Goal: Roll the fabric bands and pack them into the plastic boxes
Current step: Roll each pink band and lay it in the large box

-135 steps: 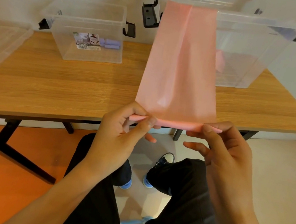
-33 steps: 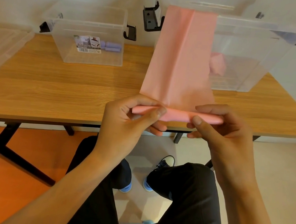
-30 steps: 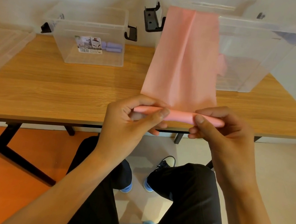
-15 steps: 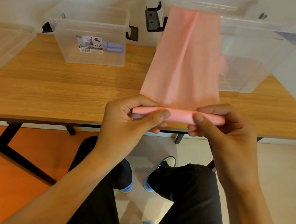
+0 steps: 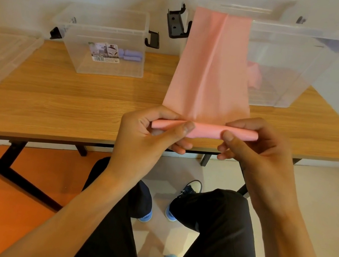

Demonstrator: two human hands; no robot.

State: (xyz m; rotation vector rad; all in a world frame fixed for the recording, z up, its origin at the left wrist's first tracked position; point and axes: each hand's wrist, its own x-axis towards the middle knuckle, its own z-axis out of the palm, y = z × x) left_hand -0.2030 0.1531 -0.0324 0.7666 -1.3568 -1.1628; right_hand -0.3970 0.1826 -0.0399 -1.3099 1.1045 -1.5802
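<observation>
Both hands (image 5: pixel 202 137) pinch the pink band (image 5: pixel 211 68), rolled end between them

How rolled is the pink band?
Barely: pink band has a thin roll pinched by left hand and right hand; rest spreads flat.

Clear plastic boxes (image 5: pixel 107 66) on wooden table (image 5: pixel 58 103)

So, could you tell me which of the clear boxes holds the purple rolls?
The smaller box on the left, with the printed label on its front; purple rolls lie inside. The larger box on the right holds pink fabric.
</observation>
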